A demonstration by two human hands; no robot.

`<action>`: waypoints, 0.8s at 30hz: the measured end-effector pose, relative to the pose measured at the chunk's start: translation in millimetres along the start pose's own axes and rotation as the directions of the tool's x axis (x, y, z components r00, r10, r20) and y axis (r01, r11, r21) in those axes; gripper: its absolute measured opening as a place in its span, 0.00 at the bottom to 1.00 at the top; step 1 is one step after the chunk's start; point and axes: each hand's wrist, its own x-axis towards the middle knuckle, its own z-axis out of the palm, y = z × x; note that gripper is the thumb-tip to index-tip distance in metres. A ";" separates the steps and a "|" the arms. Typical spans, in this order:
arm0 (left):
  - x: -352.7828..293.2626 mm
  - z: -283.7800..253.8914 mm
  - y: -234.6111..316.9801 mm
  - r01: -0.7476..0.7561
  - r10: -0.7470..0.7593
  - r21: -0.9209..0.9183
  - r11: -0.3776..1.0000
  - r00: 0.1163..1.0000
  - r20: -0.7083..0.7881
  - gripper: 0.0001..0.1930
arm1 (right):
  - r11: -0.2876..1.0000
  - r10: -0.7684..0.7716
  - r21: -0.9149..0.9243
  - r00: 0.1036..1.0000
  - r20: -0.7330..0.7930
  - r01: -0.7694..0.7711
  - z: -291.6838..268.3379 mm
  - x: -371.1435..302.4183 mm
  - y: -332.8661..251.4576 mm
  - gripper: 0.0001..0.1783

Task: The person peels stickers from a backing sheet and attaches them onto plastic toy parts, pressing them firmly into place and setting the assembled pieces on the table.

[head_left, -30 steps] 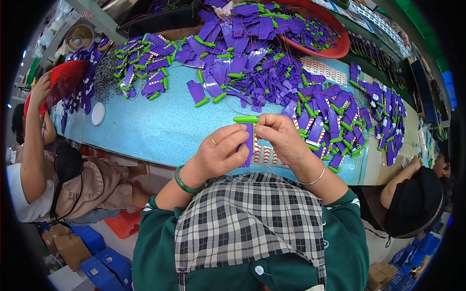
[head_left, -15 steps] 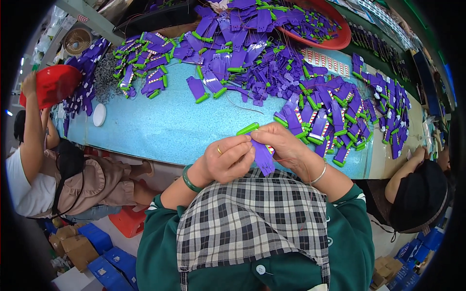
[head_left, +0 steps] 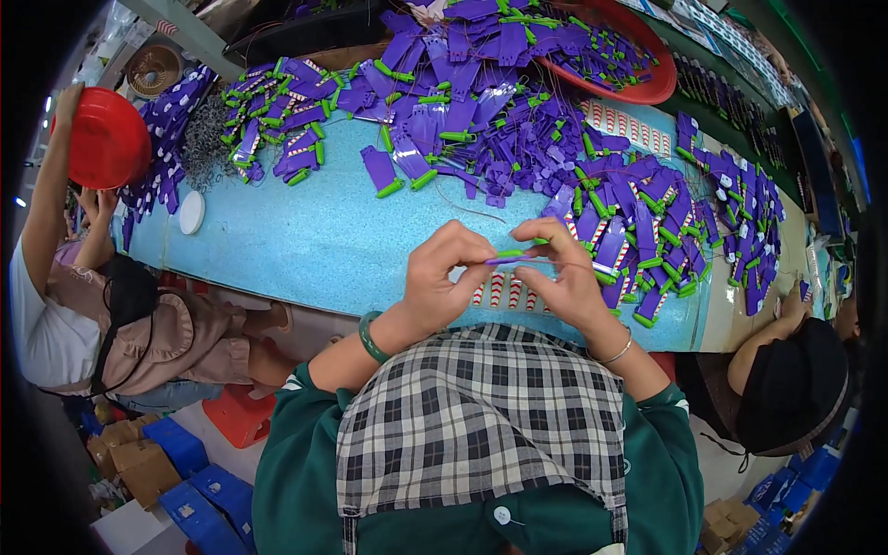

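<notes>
Remote feed, I log: left hand pinches a flat purple plastic piece with a slim green tube, roughly edge-on between both hands. Right hand has thumb and forefinger parted about its other end; can't tell if they grip. Red-and-white striped strips lie below, on the speckled blue tabletop; heaped purple-and-green pieces beyond. My read: mid-handling, turning one piece; next calls for a steady left pinch.

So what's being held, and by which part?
A purple-green plastic piece, its left end pinched in the left grip; whether the right grip holds it is unclear.
</notes>
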 end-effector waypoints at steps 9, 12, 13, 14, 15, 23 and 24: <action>54.9 -19.8 -70.8 -0.171 -0.088 0.749 0.640 0.952 0.293 0.07 | 0.846 0.265 0.493 0.963 -0.060 -0.202 -3.0 2.7 14.2 0.11; 59.3 -15.3 -71.8 -0.225 -0.107 0.781 0.583 0.931 0.348 0.07 | 0.887 0.200 0.428 0.980 -0.016 -0.174 -3.5 -1.9 22.2 0.15; 58.9 -16.0 -71.8 -0.234 -0.069 0.777 0.585 0.939 0.336 0.07 | 0.890 0.189 0.423 0.982 -0.005 -0.169 -3.5 -3.2 22.1 0.16; 58.5 -17.0 -72.8 -0.237 -0.067 0.776 0.585 0.939 0.337 0.07 | 0.897 0.189 0.409 0.982 -0.006 -0.170 -5.2 -4.3 24.4 0.18; 57.8 -18.5 -74.0 -0.221 -0.002 0.744 0.630 0.958 0.287 0.07 | 0.897 0.188 0.409 0.982 -0.006 -0.169 -7.6 -4.6 24.6 0.18; 36.5 -21.8 -27.3 0.598 -0.600 -0.481 0.641 0.782 0.171 0.06 | 0.972 0.073 0.231 0.986 -0.153 -0.036 1.6 8.8 1.6 0.22; 31.9 -19.4 -25.4 0.577 -0.571 -0.517 0.632 0.798 0.194 0.07 | 0.987 0.052 0.158 0.977 -0.206 -0.019 6.7 9.6 3.9 0.23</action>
